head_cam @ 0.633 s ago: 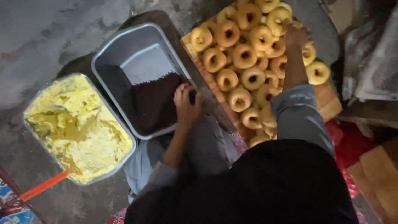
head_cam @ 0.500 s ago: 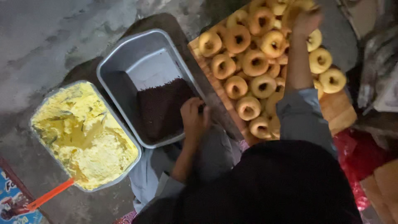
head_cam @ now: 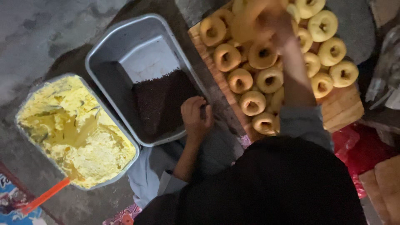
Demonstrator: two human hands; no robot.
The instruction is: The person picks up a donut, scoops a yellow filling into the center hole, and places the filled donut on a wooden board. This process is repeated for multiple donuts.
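My left hand rests on the near rim of a grey metal tray, fingers curled over its edge. Dark chocolate sprinkles fill the tray's near half. My right hand reaches out over a heap of golden ring donuts piled on a wooden board. That hand is blurred and seems closed on one donut lifted off the pile. My dark clothing hides the bottom of the view.
A clear tub of yellow cream sits left of the grey tray, an orange-handled spatula sticking out of its near corner. Something red lies at the right, below the board. The ground is rough concrete.
The view has come closer. My right hand has moved left across the donut heap and now blurs with a donut in it. My left hand stays on the tray rim.
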